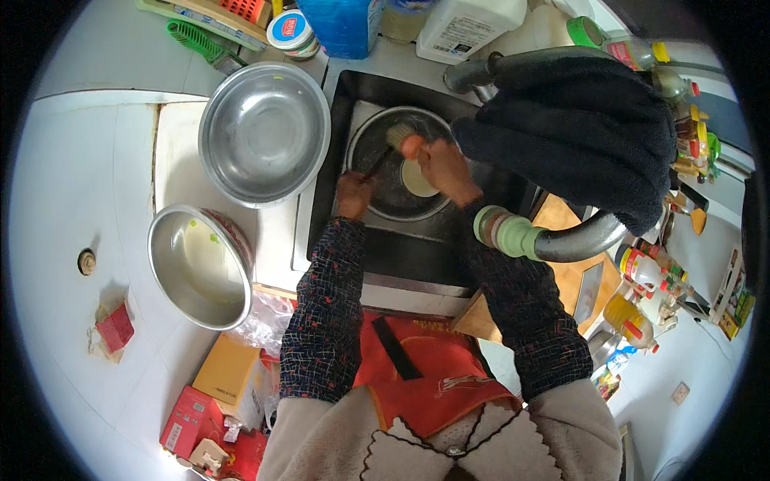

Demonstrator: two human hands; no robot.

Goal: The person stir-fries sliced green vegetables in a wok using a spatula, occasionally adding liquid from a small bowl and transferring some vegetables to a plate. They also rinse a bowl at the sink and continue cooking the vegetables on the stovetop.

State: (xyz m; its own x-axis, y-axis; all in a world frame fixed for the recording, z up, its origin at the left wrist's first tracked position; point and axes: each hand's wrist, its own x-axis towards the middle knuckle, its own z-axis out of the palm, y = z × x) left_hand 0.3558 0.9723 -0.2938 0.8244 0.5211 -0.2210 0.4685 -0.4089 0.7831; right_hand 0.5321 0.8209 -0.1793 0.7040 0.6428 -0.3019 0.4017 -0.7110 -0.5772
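Note:
A round metal basin (373, 201) sits inside the dark sink (391, 258). My left hand (355, 193) grips a thin dark handle (380, 163) at the basin's left side; what lies at its far end is unclear. Over the basin, my right hand (446, 169) holds a brush with pale bristles (398, 136) and an orange part (412, 146). The bristles are close to the upper end of the dark handle; whether they touch cannot be told. Below the brush, a pale round thing (419, 179) shows in the basin, partly hidden by my right hand.
Left of the sink stand a wide metal bowl (264, 132) and a deeper bowl with green bits (201, 264). A thick metal pipe (583, 243) with a dark cloth (571, 132) arches over the right side. Behind are a green-handled brush (198, 43), a tub (292, 33) and a white jug (466, 27).

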